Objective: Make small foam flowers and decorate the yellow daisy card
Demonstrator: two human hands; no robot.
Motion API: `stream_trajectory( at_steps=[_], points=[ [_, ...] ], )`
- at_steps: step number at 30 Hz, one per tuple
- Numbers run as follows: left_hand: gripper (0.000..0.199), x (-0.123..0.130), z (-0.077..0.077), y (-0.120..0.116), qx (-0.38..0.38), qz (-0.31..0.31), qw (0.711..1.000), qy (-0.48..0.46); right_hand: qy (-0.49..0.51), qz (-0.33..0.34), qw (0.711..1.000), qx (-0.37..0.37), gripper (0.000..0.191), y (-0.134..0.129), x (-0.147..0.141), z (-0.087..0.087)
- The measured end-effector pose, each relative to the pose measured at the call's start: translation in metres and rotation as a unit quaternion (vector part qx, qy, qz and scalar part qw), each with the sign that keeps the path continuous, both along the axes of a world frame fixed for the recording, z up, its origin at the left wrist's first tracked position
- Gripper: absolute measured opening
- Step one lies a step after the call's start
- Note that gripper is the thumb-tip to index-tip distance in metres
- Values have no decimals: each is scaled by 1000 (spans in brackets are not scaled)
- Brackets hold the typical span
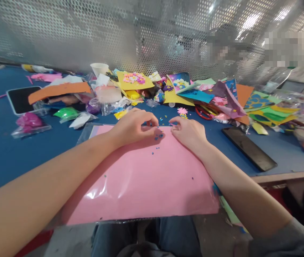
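A pink sheet is lying flat at the near edge of the table, overhanging it toward the person's lap, and a plastic sleeve is showing past its far left corner. Tiny blue bits are scattered across the sheet, gathering most thickly near its far edge, where both hands are working.

The left hand is curving over that edge, its fingertips drawing tightly together. The right hand is arching just beside it, with its thumb and forefinger curling in toward the same spot. Neither grip can be read for certain: the fingers are closing, but anything as small as those bits would be hidden between them. Both forearms are resting across the sheet, probably steadying it and keeping the fingers low and controlled around such small pieces.

Just beyond the hands, a pink foam flower is lying on the blue table, within easy reach, with red-handled scissors close by on the right. A dark phone is lying farther right. Across the far side, a jumbled heap of craft materials is spreading out, including a yellow card with flowers, an orange foam sheet and a paper cup. A tablet is lying at far left, and a perforated metal screen is rising behind everything.
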State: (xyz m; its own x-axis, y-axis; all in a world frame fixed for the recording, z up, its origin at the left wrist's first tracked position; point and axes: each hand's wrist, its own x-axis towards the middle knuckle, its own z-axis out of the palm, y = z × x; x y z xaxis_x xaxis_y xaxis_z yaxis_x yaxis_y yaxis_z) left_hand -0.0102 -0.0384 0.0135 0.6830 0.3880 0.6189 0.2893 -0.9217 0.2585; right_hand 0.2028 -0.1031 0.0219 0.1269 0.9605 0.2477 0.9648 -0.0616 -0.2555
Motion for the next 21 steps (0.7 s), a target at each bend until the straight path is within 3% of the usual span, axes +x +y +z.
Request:
stream_trajectory(
  at_steps=[2, 6, 9, 16, 21],
  points=[
    [21, 0, -1, 1, 13, -4, 1000, -13, -2, 20, 999, 33, 36, 0, 1, -3],
    [18, 0, -2, 3, 37, -14, 999, -28, 21, 168, 973, 157, 23, -1, 2, -11],
    [18, 0, -2, 3, 42, -21, 998, -31, 30, 237, 954, 182, 16, -3, 1, -13],
    [22, 1, 0, 0, 25, -36, 999, -30, 69, 239, 958, 145, 14, -4, -4, -8],
    [27, 1, 2, 0, 7, -13, 1000, -9, 172, 216, 959, 65, 19, -1, -1, -8]
  ],
)
